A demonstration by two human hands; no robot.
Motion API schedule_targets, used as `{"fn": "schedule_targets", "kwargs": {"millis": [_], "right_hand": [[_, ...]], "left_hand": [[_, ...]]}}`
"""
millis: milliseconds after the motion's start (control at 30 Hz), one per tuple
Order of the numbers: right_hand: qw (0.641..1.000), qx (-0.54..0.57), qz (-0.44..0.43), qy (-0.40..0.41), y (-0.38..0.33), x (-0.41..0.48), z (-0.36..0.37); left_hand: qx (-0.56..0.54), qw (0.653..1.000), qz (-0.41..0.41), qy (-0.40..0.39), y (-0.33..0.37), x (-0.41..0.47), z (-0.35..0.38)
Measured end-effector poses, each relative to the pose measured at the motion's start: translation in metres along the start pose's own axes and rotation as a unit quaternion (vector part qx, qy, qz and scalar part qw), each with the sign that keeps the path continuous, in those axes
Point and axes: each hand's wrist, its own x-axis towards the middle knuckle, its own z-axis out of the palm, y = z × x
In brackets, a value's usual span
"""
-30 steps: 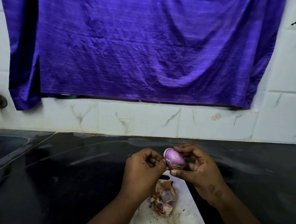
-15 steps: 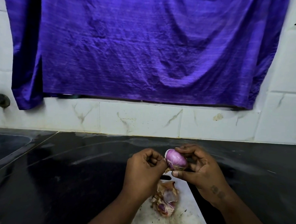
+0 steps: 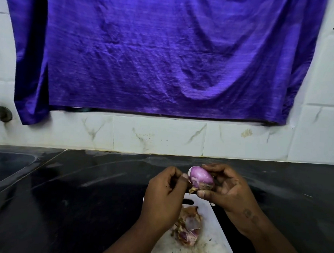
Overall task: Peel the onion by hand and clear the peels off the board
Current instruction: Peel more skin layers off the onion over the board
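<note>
Hands (image 3: 196, 188) hold onion (image 3: 201, 178) above peels (image 3: 188, 228), board (image 3: 213, 239).

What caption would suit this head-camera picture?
Right hand holds a purple onion above the white board; left hand picks at it, peels heaped below.

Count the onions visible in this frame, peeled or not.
1. The onion is held above the white cutting board, gripped by the right hand while the left hand picks at its skin. Loose peels could hide nothing larger than scraps.
</note>
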Motion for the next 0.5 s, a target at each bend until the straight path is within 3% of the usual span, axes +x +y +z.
{"fn": "schedule_targets", "kwargs": {"millis": [200, 400, 500], "right_hand": [[1.000, 0.017, 0.013, 0.000, -0.0006, 0.0005, 0.0017], [1.000, 0.009, 0.018, 0.004, -0.0028, -0.0006, 0.0020], [1.000, 0.009, 0.020, 0.001, -0.0020, -0.0005, 0.0014]], "left_hand": [[-0.020, 0.999, 0.024, -0.030, 0.0009, -0.0023, 0.0021], [0.055, 0.995, 0.076, -0.030, 0.0021, -0.0025, 0.0015], [0.040, 0.995, 0.083, -0.043, 0.0057, -0.0048, 0.0015]]}}
